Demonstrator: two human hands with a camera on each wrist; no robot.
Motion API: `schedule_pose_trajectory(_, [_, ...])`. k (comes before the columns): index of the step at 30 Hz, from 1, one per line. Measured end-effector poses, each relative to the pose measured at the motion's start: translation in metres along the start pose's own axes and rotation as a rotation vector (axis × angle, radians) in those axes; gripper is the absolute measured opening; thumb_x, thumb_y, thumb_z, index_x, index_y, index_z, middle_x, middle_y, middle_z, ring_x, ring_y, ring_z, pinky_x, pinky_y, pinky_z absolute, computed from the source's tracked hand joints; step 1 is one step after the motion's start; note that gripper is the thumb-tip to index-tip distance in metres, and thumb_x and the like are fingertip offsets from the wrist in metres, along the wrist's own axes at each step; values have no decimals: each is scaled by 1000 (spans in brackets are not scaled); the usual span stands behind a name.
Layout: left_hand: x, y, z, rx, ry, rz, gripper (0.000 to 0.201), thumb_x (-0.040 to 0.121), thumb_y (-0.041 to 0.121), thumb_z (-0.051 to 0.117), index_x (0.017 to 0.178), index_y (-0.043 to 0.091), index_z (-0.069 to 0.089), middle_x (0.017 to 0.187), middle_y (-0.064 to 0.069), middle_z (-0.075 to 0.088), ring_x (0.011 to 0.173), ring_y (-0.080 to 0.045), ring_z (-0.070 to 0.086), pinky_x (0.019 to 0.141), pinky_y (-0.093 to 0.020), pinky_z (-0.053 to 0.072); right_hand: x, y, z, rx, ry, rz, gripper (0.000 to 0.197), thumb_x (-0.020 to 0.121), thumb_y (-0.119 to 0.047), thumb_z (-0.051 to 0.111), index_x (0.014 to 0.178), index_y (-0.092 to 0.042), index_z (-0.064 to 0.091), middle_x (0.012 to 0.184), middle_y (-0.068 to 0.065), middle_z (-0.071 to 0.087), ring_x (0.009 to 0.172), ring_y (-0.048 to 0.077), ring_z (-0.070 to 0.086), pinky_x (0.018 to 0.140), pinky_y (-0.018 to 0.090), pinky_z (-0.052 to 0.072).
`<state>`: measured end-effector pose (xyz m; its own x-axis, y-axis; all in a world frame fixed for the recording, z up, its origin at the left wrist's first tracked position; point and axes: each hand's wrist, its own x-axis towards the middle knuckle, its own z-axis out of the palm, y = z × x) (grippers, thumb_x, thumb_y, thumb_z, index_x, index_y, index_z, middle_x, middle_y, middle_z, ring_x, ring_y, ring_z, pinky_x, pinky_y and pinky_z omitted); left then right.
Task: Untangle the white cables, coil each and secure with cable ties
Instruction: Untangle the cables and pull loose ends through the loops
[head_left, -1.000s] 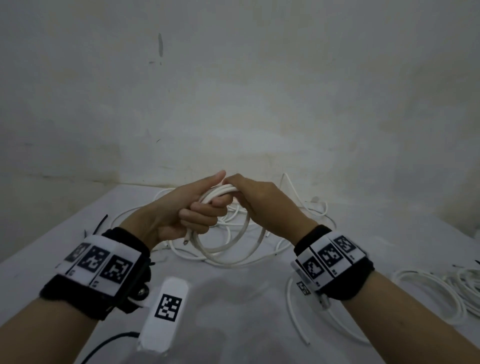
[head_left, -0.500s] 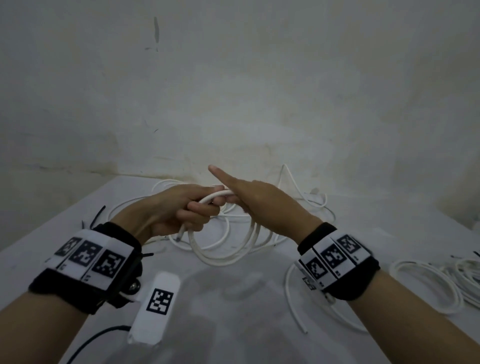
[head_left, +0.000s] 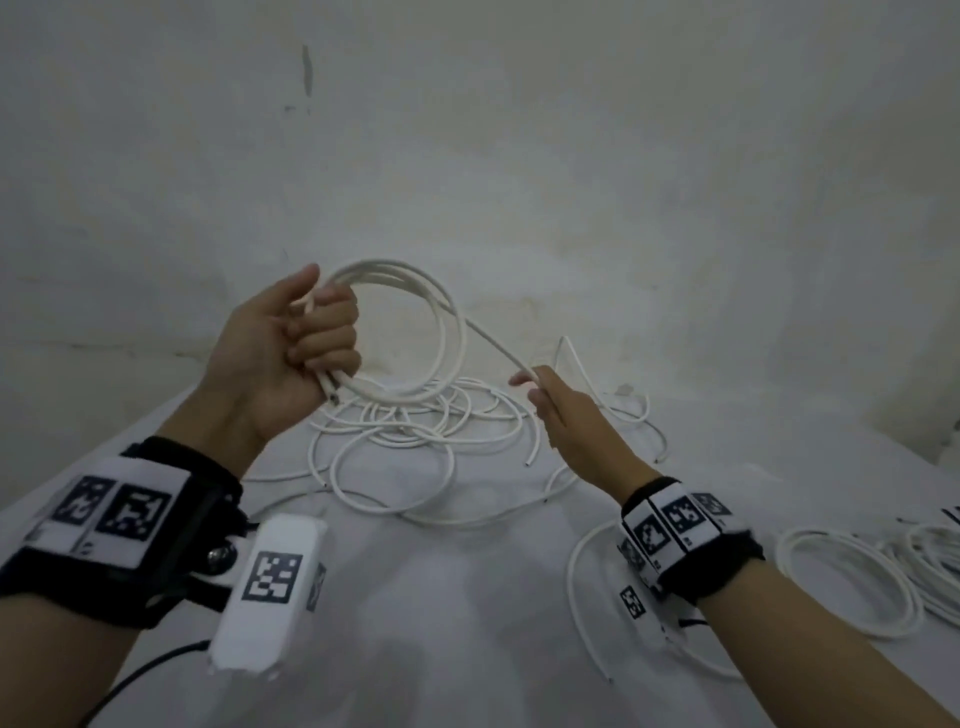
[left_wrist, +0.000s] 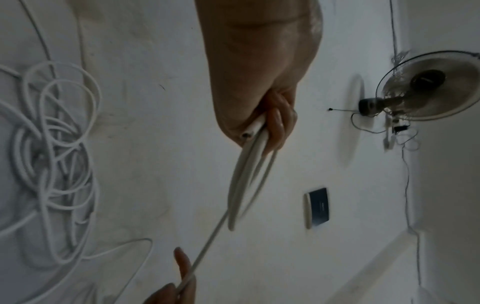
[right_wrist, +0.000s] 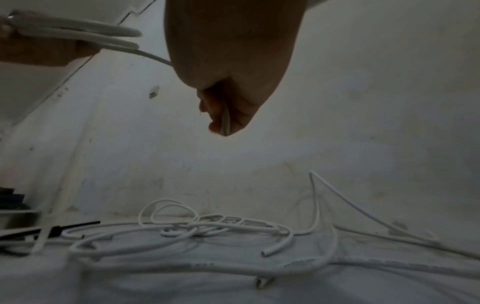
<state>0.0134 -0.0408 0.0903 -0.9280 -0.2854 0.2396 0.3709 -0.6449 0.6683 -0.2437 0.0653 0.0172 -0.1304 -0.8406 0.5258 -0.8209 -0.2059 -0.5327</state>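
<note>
We find the left hand (head_left: 291, 353) raised above the worktop (head_left: 467, 597), fingers clamped on the coil (head_left: 415, 322). The free tail (head_left: 493, 348) runs straight, down-right from the coil's rim to the right hand (head_left: 566, 415), fingers pinching its end. Tangle (head_left: 415, 436) lies below both hands. Judgement: next wrap goes R to L; left hand stays anchor.

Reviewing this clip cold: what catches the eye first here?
The raised left hand grips a coil of white cable at centre, and its tail runs taut to the right hand, which pinches it. Below them a loose tangle of white cables sprawls on the white table.
</note>
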Motion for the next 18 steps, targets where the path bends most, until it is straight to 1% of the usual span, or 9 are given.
schedule_pose_trajectory(2, [1, 7, 3, -35, -24, 82, 38, 102, 25, 24, 92, 0, 50, 64, -2, 31, 55, -16, 31, 60, -29, 30, -1, 0, 3, 65, 40, 46, 60, 99, -5, 34, 135, -53, 27, 67, 3, 44, 50, 6, 44, 54, 32, 49])
schedule_pose_trajectory(3, [3, 10, 4, -20, -5, 142, 38, 102, 24, 24, 92, -1, 50, 65, -3, 31, 55, -16, 31, 61, -29, 31, 0, -4, 4, 120, 62, 71, 70, 97, -3, 34, 133, -62, 23, 71, 9, 47, 50, 12, 47, 54, 33, 53])
schedule_pose_trajectory(4, [4, 14, 4, 1, 20, 194, 38, 103, 23, 24, 92, -2, 51, 66, -3, 32, 55, -16, 31, 61, -29, 31, 0, -10, 5, 157, 82, 65, 68, 98, -4, 33, 127, -65, 27, 76, 11, 51, 50, 20, 52, 55, 35, 55])
schedule_pose_trajectory(5, [5, 16, 7, 17, 50, 236, 38, 103, 23, 25, 92, -2, 52, 65, -5, 33, 55, -16, 31, 61, -29, 30, 0, -16, 5, 151, 86, 25, 56, 99, -9, 33, 121, -61, 38, 79, 8, 55, 52, 21, 56, 57, 34, 54])
schedule_pose_trajectory(7, [12, 19, 12, 3, 31, 326, 36, 102, 21, 31, 87, -2, 54, 61, -8, 40, 51, -16, 32, 58, -28, 33, -2, -25, 4, -10, 6, -105, 30, 99, -19, 35, 112, -38, 55, 86, -4, 63, 63, 10, 60, 64, 27, 45])
schedule_pose_trajectory(10, [23, 15, 17, 8, 49, 491, 35, 99, 23, 35, 73, 8, 53, 54, 3, 41, 41, -9, 36, 48, -20, 38, -9, -37, 10, -431, -189, -347, 33, 88, -13, 52, 118, -24, 59, 94, -2, 70, 75, 15, 62, 65, 28, 39])
schedule_pose_trajectory(12, [27, 8, 25, 108, 129, 557, 30, 96, 27, 34, 72, 15, 48, 52, 9, 37, 42, -4, 34, 49, -16, 40, -14, -44, 20, -628, -163, -601, 34, 76, -9, 70, 107, -22, 66, 82, -5, 71, 66, 16, 64, 59, 25, 39])
schedule_pose_trajectory(15, [34, -12, 27, 336, 320, 552, 27, 98, 29, 29, 75, 20, 39, 50, 9, 34, 42, -3, 32, 52, -16, 44, -19, -67, 36, -548, -78, -835, 13, 83, -13, 63, 93, -16, 70, 80, 1, 63, 66, 18, 54, 58, 26, 30])
schedule_pose_trajectory(18, [34, -37, 23, 530, 437, 451, 30, 101, 28, 28, 75, 18, 38, 52, 9, 35, 43, -5, 33, 54, -20, 44, -18, -94, 37, -348, -1, -807, 17, 89, -16, 56, 98, -9, 68, 88, 9, 62, 72, 24, 54, 61, 32, 39])
